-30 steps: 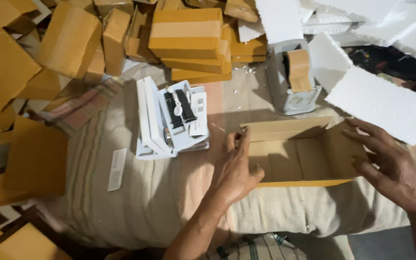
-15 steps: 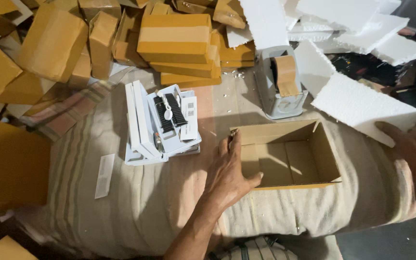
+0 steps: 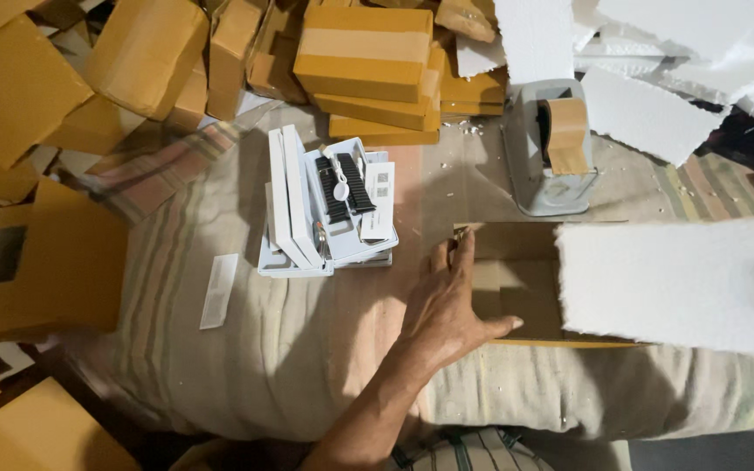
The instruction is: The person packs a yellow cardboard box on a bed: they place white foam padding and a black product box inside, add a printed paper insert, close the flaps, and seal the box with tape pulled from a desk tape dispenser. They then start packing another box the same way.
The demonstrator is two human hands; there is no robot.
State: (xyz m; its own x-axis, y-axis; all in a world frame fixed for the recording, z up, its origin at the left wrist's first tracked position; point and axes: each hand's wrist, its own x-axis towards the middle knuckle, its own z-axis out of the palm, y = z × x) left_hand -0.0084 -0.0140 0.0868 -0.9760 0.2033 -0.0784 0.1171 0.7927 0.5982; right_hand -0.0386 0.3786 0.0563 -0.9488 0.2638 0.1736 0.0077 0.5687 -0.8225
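As the left hand [image 3: 447,305] lies spread flat on the open cardboard box [image 3: 517,288], the white foam sheet [image 3: 682,283] above may snag its wall and crumble; the right hand is out of view.

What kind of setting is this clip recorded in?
Likely a small packing or shipping workspace. Stacks of brown cardboard boxes surround a cloth-covered surface, a tape dispenser stands ready, white foam sheets lie about, and the left hand steadies an open carton.

Single head-worn view, looking steeply down from above and close in. Faces forward over a striped cushion [image 3: 246,366] toward piled cardboard boxes [image 3: 364,44] at the top edge. Left hand [image 3: 447,305] near centre frame; white foam sheet [image 3: 682,283] fills the right side, very near the lens.
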